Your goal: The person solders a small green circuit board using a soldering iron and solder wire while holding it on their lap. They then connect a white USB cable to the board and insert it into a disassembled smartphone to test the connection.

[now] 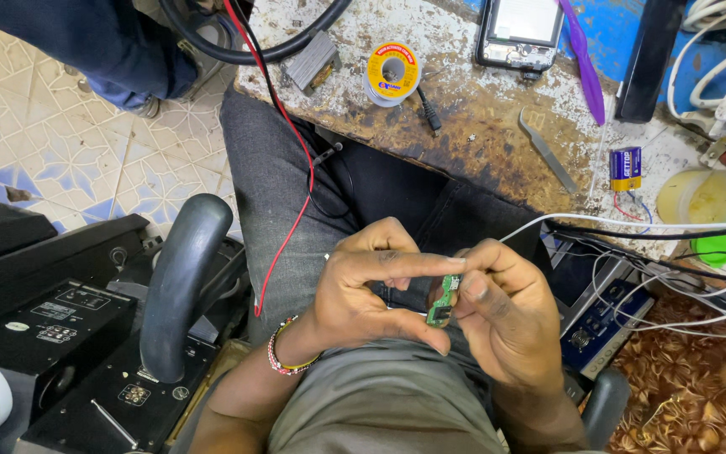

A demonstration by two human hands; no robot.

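1. Small green circuit board (pixel 443 301) sits held over the lap, below the edge of the workbench (pixel 481 101), standing roughly on edge between both hands.
2. Left hand (pixel 363 286): forefinger stretched across the board's top end, thumb under its bottom end, fingers closed on it. Beaded bracelet (pixel 283 357) on that wrist.
3. Right hand (pixel 510 311): thumb pressed on the board's right side, other fingers curled behind it, pinching it.
4. Red wire (pixel 296 151) hangs off the bench down across the left thigh.
5. On the bench, well apart from the hands: yellow solder spool (pixel 392 71), opened phone (pixel 520 34), purple pry tool (pixel 586 63), metal spatula (pixel 548 151), blue block battery (pixel 625 168).
6. Left of the lap: black speaker box (pixel 69 336) with curved grey handle (pixel 182 277).
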